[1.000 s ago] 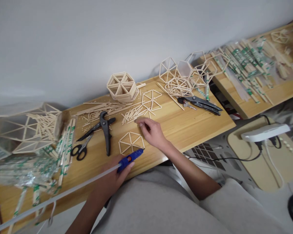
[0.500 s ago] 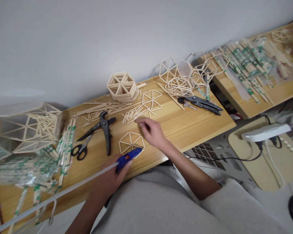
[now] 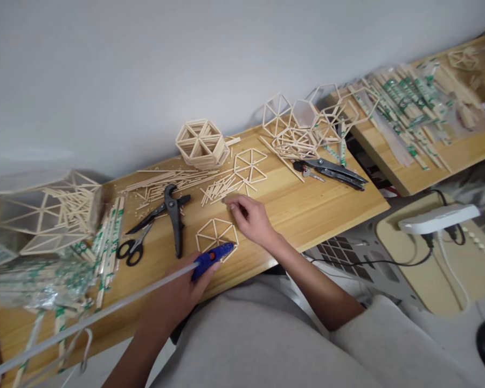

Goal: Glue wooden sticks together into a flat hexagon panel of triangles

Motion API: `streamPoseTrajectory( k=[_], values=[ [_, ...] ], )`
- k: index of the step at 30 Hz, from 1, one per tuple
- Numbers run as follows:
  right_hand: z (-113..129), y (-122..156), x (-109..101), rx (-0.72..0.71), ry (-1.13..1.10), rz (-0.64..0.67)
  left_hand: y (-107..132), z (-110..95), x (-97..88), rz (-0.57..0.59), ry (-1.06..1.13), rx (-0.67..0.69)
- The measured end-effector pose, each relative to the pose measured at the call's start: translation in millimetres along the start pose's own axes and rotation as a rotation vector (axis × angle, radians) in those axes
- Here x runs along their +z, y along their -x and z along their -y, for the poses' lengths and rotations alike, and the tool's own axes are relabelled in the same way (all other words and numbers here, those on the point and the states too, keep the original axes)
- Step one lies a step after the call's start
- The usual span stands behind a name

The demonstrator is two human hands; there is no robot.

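My left hand grips a blue glue gun with a long clear glue stick trailing back to the left. Its nozzle touches the near edge of a flat hexagon made of wooden sticks on the wooden table. My right hand rests just right of that hexagon, fingers curled and pinched on a short wooden stick beside a pile of cut sticks.
Black pliers and scissors lie left of the hexagon. A stacked hexagon block, more stick hexagons and another cutter sit farther back. Wrapped chopsticks cover a second table. A power strip lies at the right.
The glue gun's nozzle has moved up and a little left onto the hexagon's near edge. My right hand has stayed where it was.
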State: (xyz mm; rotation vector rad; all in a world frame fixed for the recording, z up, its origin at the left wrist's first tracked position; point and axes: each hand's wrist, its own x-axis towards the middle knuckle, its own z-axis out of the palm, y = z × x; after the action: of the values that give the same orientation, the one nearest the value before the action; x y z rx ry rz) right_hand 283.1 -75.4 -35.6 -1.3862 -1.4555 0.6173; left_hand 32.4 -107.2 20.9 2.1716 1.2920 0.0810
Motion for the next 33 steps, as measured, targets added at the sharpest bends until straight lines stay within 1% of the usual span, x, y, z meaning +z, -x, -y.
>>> streamPoseTrajectory(
  k=[6, 12, 16, 18, 22, 25, 28, 33],
  values=[
    [0, 0, 0, -0.010, -0.013, -0.009, -5, -5, -7.5, 0.017, -0.003, 0.044],
    [0, -1, 0, -0.009, -0.013, -0.007, -12, -14, -17.7, 0.129, 0.021, 0.003],
    [0, 0, 1, 0.000, -0.030, 0.000, -17, -16, -24.7, 0.147, 0.008, 0.030],
    [-1, -1, -2, 0.017, -0.064, 0.041, -21, -18, -29.5, 0.169, -0.021, 0.044],
    [-2, -3, -18, -0.011, -0.118, 0.232, -32, -25, -41.4, 0.224, -0.104, 0.024],
    [-3, -2, -31, -0.050, -0.121, 0.347, -39, -30, -47.5, 0.240, -0.098, 0.045],
    [-3, 2, -39, -0.092, -0.121, 0.382, -41, -32, -48.9, 0.244, -0.065, 0.040],
    [-5, 7, -40, -0.153, -0.149, 0.387, -43, -32, -50.4, 0.259, -0.015, 0.044]
  ],
)
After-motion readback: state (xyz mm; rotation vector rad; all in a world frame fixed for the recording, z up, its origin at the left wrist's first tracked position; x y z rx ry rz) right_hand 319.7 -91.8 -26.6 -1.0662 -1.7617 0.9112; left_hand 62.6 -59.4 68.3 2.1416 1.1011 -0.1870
